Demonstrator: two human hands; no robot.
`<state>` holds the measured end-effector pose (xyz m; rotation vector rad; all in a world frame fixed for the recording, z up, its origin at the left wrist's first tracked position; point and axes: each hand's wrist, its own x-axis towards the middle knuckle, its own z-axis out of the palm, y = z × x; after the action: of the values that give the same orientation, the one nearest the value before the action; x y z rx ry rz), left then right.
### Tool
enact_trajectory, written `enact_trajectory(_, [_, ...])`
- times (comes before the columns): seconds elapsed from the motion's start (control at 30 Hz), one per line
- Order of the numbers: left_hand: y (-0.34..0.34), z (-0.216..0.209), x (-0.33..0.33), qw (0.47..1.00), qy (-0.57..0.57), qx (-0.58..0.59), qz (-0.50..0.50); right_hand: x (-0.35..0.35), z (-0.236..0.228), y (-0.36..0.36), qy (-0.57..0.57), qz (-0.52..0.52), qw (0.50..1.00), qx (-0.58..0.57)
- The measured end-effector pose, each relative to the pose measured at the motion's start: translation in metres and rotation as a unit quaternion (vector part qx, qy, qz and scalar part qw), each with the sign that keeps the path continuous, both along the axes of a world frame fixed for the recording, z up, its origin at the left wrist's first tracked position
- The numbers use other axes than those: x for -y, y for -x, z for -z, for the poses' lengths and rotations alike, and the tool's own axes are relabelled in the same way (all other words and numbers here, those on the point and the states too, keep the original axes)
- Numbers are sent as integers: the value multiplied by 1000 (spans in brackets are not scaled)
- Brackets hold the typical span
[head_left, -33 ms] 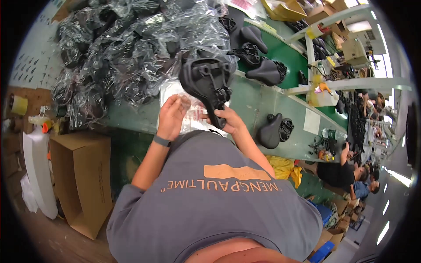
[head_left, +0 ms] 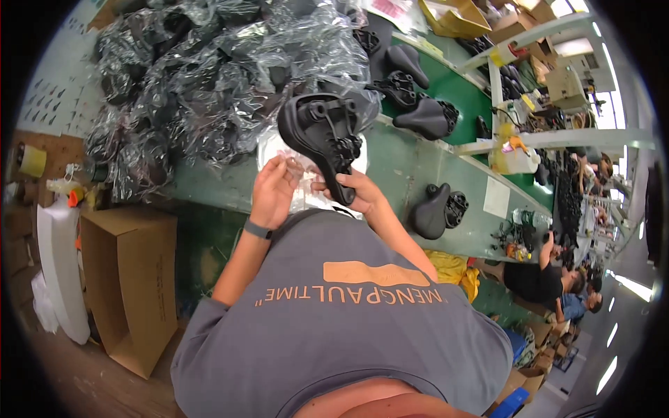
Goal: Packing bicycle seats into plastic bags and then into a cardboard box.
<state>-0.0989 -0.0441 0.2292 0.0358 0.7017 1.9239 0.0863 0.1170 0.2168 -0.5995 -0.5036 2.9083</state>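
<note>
A black bicycle saddle (head_left: 312, 130) is held up over the bench, its underside with rails and clamp turned toward me. My right hand (head_left: 359, 191) is closed around the saddle's narrow nose. Just left of it, my left hand (head_left: 274, 188) has its fingers bent in a pinch at the edge of a clear plastic bag (head_left: 296, 169). Beneath both hands lies a stack of shiny clear bags (head_left: 268, 144), partly hidden by the saddle and my hands.
Many plastic-wrapped saddles (head_left: 209, 83) are heaped at the far left. Bare saddles (head_left: 426, 118) rest on a green surface (head_left: 460, 90) to the right, and more saddles (head_left: 432, 212) on the bench. A cardboard box (head_left: 129, 279) stands at left. People (head_left: 533, 275) sit farther right.
The saddle has shifted slightly left and tilted a little in my right hand. My left hand stays pinched at almost the same place.
</note>
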Motion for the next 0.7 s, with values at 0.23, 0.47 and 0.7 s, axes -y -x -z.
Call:
enact_trajectory(0.23, [15,-34,66,982,-132,113,-68,17,-35,55,26,-61,997,-37])
enact_trajectory(0.47, [60,-120,67,992,-3,65,-107,5,-104,34,-278,-40,959,-38])
enact_trajectory(0.7, [82,-37,1,945,207,-215,-131,16,-106,7,-697,-86,672,234])
